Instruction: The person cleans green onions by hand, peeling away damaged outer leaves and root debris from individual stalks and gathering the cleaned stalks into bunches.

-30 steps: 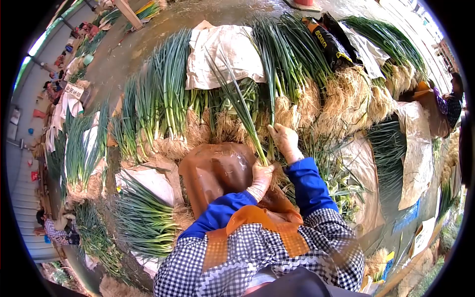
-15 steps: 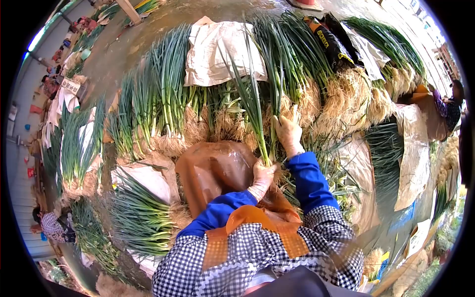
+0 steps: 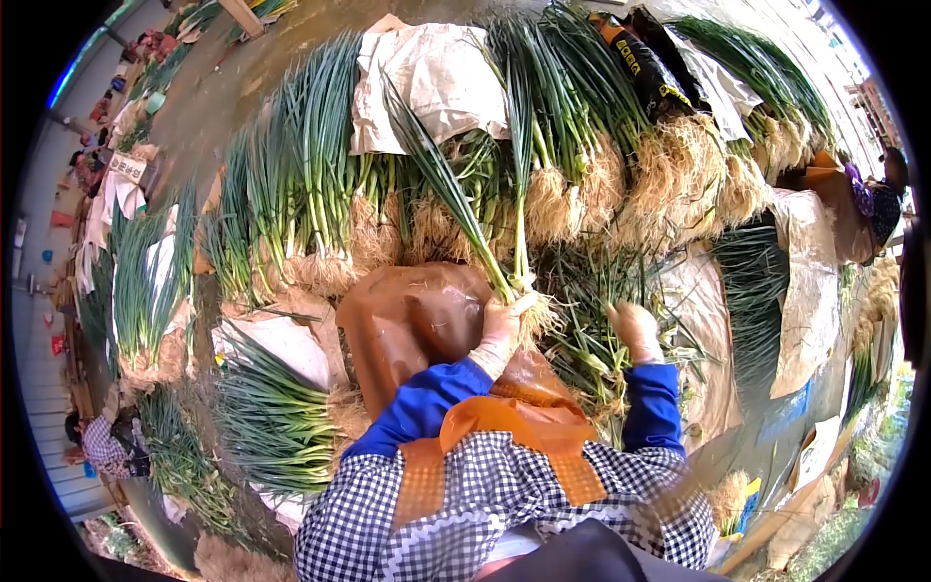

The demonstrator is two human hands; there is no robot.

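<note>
My left hand (image 3: 501, 332) is closed around the lower stems of a few green onions (image 3: 472, 231), just above their pale, bushy roots. Their long leaves slant up and to the left, over the laid-out row. To the right, my right hand (image 3: 635, 333) is apart from these stalks, fingers curled in; whether anything is between them I cannot make out. Below and beside it lies a heap of loose, stripped leaves (image 3: 587, 339). A brown apron (image 3: 412, 315) covers my lap under the left hand.
Ahead runs a long row of green onions (image 3: 315, 165), roots toward me, partly under a whitish sack (image 3: 432, 82). A black bag (image 3: 648, 73) lies further right. Another bundle (image 3: 276, 417) rests at my left. Other people, including one person (image 3: 107, 441) at far left, sit around.
My right hand has come away from the stalks, moving down and to the right. The left hand's green onions now tilt further left, and their roots show.
</note>
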